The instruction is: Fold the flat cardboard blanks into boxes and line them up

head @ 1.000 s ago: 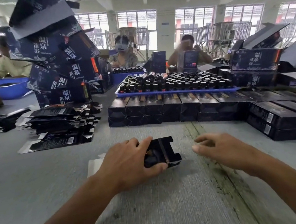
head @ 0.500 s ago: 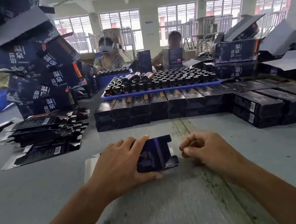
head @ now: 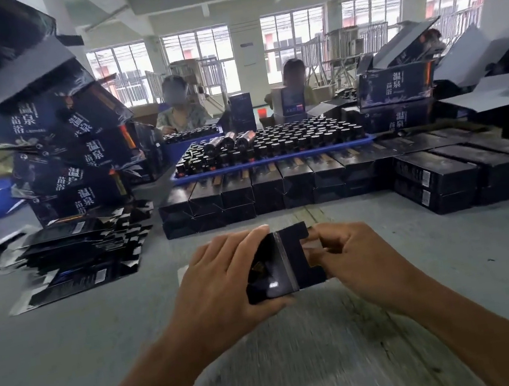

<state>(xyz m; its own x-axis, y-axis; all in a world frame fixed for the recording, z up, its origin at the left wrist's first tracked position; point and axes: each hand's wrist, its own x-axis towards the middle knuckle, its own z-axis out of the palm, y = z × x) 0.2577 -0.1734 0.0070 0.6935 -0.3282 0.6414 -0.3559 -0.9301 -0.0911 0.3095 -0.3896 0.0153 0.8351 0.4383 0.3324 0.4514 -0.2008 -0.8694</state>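
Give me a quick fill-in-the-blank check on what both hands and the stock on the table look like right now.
1. Both hands grip one dark ____, the left hand on its left side and the right hand on its right end flaps.
2. The flat blanks are piled to the ____ of the hands.
3. The tray of bottles is coloured ____.

Missing words: box; left; blue

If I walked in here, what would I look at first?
Probably the two hands in the middle: the left hand and right hand both grip a small dark cardboard box above the grey table. Behind them runs a long row of finished dark boxes, with a blue tray of little bottles just past it. At the far left leans a tall, messy pile of big dark cartons.
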